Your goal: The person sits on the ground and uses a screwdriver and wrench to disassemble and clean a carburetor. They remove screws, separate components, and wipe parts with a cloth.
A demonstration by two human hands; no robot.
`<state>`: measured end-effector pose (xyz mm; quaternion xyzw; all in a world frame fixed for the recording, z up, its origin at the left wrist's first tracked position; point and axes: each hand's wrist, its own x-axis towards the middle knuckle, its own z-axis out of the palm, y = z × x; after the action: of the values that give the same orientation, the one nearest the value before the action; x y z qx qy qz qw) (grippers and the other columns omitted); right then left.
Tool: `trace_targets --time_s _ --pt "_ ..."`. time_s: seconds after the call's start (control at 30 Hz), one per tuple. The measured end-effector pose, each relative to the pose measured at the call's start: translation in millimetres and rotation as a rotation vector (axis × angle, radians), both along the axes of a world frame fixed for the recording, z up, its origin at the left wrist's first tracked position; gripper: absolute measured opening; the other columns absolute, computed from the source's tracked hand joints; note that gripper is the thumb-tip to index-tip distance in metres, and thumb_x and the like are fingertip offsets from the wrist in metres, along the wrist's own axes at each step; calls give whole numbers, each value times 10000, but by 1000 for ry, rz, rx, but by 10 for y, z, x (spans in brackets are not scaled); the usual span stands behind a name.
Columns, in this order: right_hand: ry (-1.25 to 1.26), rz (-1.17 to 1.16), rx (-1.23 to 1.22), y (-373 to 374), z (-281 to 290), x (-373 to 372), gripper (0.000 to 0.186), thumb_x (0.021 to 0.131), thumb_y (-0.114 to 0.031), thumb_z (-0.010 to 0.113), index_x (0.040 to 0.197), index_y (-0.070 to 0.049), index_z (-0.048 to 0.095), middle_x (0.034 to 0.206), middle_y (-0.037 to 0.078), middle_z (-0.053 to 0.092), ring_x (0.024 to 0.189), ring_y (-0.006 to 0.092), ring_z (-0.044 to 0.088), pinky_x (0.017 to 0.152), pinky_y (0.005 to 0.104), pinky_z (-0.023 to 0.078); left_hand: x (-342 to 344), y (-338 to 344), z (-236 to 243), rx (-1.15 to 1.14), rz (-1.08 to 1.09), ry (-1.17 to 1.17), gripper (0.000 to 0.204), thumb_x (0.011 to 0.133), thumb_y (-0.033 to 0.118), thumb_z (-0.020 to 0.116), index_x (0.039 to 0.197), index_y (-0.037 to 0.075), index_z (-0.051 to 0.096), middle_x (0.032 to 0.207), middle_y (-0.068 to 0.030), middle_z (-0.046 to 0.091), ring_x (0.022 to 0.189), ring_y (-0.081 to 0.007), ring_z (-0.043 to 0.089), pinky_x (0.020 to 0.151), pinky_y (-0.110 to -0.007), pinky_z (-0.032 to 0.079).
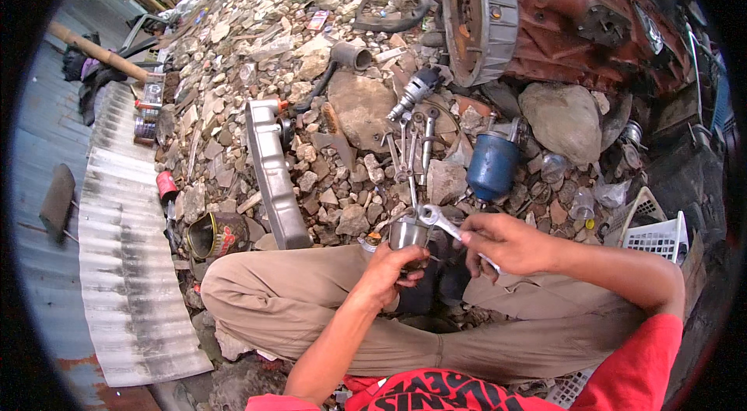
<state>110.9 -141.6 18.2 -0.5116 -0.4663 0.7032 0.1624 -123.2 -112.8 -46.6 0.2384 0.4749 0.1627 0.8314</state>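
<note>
My left hand (pixel 389 269) is closed around a shiny metal cylindrical part (pixel 408 233), held upright between my knees. My right hand (pixel 504 243) grips a wrench (pixel 442 220) whose ring end rests beside or against the top of that part; exact contact is unclear. Just beyond, several wrenches (pixel 412 148) lie on the stones, pointing away from me. A dark and silver metal engine part (pixel 418 92) lies at their far end. To their right stands a blue canister-shaped filter (pixel 492 167).
A long metal cover (pixel 274 178) lies on the rubble at left, near an open tin (pixel 216 236) and a red can (pixel 166 186). A corrugated sheet (pixel 136 255) borders the left. A large red-brown engine (pixel 583 22) stands far right; a white plastic basket (pixel 657 234) sits at right.
</note>
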Motion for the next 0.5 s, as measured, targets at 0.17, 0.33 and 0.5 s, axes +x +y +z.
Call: trace_targets --time_s 0.17,0.33,0.5 --pt "89 19 -18 -80 -101 -104 259 1047 -237 381 1080 9 456 788 132 674 574 144 617 530 286 512 46 -33 7 -8 10 26 129 822 121 651 878 18 597 737 -19 564 529 -84 454 425 -212 268" --pt "118 39 -27 -106 -149 -221 221 1041 -206 399 1079 9 436 806 146 679 660 191 680 573 321 541 87 -90 17 26 -60 55 114 822 130 656 880 43 610 737 -5 574 550 -76 484 434 -213 299" --pt "87 121 13 -175 -339 -148 218 1036 -198 418 1057 12 472 794 120 671 687 177 678 596 319 534 68 -101 46 151 -227 161 162 786 162 707 863 61 607 697 2 576 560 -71 515 441 -216 346"
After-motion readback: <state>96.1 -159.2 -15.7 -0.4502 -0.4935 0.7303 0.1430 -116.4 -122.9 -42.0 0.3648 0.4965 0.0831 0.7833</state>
